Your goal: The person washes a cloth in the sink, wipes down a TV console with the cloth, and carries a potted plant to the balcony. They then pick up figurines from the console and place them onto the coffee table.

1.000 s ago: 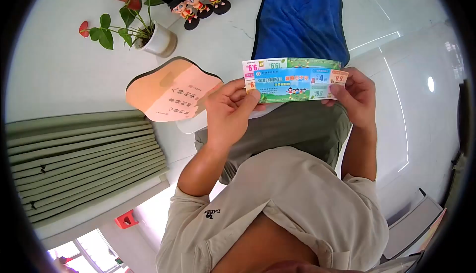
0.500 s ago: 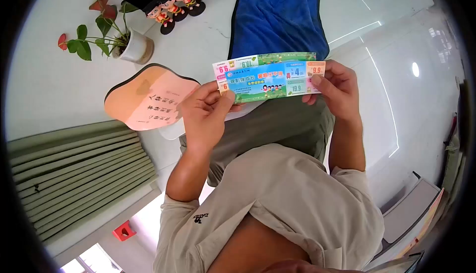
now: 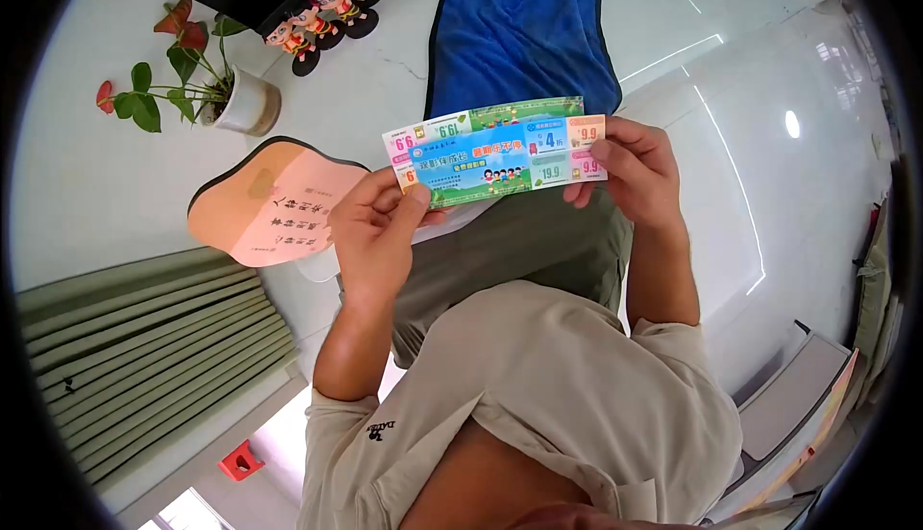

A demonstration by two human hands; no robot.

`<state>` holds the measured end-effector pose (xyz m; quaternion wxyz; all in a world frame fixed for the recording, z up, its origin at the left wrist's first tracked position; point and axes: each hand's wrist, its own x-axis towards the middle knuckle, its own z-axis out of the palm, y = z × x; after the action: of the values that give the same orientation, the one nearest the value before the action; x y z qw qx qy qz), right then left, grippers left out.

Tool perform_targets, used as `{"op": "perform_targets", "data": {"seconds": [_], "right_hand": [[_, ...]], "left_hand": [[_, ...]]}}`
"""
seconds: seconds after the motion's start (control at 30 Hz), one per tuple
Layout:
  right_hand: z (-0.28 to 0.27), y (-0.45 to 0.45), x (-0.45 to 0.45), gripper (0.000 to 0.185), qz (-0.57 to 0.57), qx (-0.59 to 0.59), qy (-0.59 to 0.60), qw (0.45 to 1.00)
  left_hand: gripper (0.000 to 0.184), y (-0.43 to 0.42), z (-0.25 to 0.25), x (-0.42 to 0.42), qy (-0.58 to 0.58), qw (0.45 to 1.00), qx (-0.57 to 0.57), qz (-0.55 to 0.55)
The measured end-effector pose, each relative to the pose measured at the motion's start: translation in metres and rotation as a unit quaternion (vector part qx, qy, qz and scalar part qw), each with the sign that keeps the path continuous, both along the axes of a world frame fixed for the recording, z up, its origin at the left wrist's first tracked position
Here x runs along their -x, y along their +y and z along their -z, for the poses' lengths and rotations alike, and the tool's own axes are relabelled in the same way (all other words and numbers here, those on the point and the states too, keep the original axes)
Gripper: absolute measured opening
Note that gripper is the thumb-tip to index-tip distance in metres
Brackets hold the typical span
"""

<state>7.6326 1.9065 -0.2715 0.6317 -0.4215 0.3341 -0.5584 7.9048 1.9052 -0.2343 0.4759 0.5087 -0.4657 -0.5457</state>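
Note:
Two printed paper coupons are held up over my lap, one overlapping the other. The front coupon (image 3: 466, 166) is blue and green, with cartoon children and price boxes along its right part. Behind it the rear coupon (image 3: 519, 113) pokes out at the top and left, its print upside down. My left hand (image 3: 373, 232) pinches the left ends between thumb and fingers. At the right ends, my right hand (image 3: 642, 172) grips with its thumb on the front face. Fingers of both hands are partly hidden behind the paper.
Beyond the coupons a blue towel (image 3: 519, 39) lies on the white surface. To the left are a pink-orange mat (image 3: 264, 208), a potted plant (image 3: 255, 105) and several figurines (image 3: 332, 15). Green pleated fabric (image 3: 154, 338) and a red stool (image 3: 240, 460) are lower left.
Both hands and the coupons appear slightly farther left in view, and the surroundings have shifted a little too. The grip on the coupons looks the same.

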Motion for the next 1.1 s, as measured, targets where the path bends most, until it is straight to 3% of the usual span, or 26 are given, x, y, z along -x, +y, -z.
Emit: {"op": "perform_targets", "data": {"seconds": [1.1], "right_hand": [[-0.0014,-0.0027,-0.0012,0.018,0.006,-0.005,0.01,1.0]], "left_hand": [[0.015,0.0012,0.0077,-0.0047,0.011,1.0,0.015,0.001]]}}
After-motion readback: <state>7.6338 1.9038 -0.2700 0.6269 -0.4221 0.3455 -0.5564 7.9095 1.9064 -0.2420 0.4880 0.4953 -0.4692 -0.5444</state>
